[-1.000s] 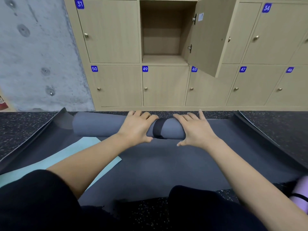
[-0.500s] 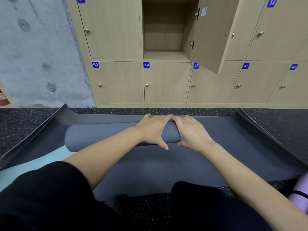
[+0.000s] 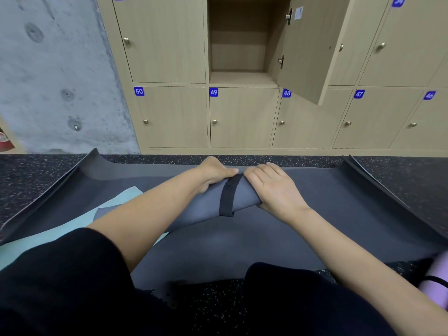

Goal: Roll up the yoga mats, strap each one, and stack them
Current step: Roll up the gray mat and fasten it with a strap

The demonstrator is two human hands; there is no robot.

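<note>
— What is laid on the dark spread mat [image 3: 320, 214]?
— The rolled grey mat [image 3: 198, 210], aslant.
— How is it held?
— It is gripped by the left hand [image 3: 213, 171] and the right hand [image 3: 275, 190]; a black strap [image 3: 228, 197] is wrapped round it between them.

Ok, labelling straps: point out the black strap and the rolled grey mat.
black strap [image 3: 228, 197], head view, middle of the band.
rolled grey mat [image 3: 203, 210], head view, bare side left of the strap.
</note>
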